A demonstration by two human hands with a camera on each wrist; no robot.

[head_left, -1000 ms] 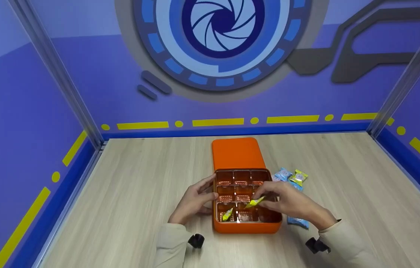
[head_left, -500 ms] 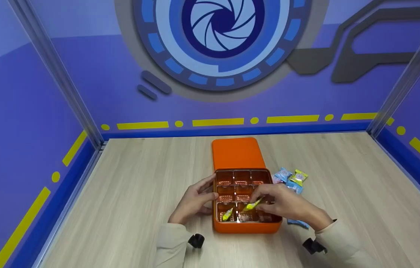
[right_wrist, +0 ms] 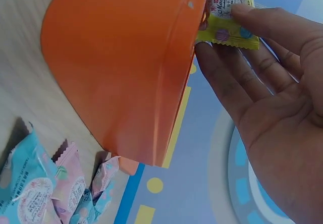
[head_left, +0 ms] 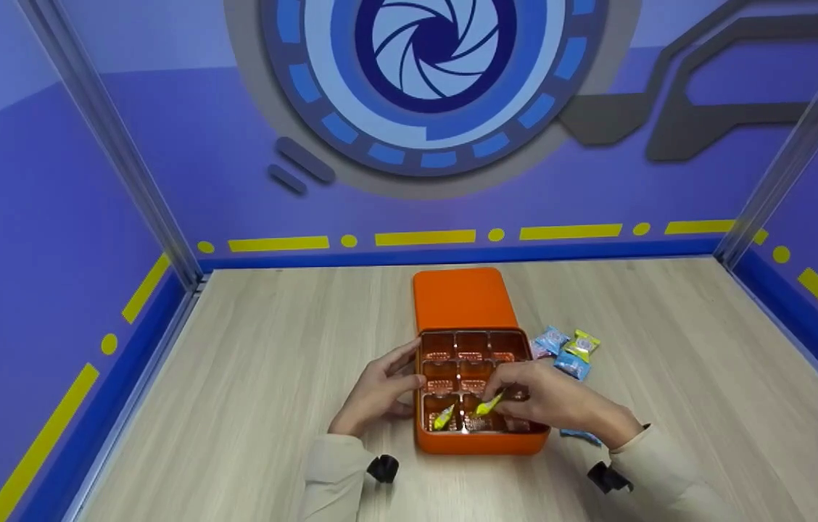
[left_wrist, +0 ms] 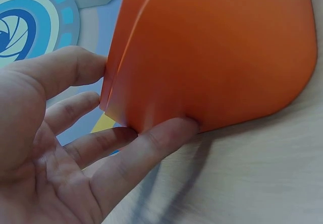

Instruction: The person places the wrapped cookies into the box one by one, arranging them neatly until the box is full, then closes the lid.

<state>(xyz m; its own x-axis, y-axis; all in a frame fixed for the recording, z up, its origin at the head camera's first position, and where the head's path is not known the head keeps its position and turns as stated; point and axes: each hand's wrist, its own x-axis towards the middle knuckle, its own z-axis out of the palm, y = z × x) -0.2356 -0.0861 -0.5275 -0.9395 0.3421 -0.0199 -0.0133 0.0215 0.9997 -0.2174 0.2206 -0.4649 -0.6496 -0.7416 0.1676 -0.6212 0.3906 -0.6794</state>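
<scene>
An orange box (head_left: 482, 444) with a clear divided insert stands on the table, its front-left compartment holding one yellow wrapped candy (head_left: 443, 417). My right hand (head_left: 558, 395) pinches another yellow wrapped candy (head_left: 489, 404) between thumb and fingers, over the front-middle compartment. The right wrist view shows this candy (right_wrist: 227, 13) with its printed label, right at the box rim. My left hand (head_left: 378, 391) rests against the box's left side. Its fairly straight fingers and thumb (left_wrist: 169, 133) touch the orange wall (left_wrist: 217, 57) in the left wrist view.
Behind the box lies its orange lid (head_left: 461, 299). Several blue, pink and yellow wrapped candies (head_left: 572, 365) lie right of the box, partly behind my right hand; a blue wrapper (head_left: 581, 436) peeks out below it. Patterned panels (head_left: 307, 210) enclose the wooden table (head_left: 271, 362).
My right hand has shifted slightly left and down with its yellow candy, deeper over the front-middle compartment, and the candy has tilted more upright. My left hand stays at the box's side.
</scene>
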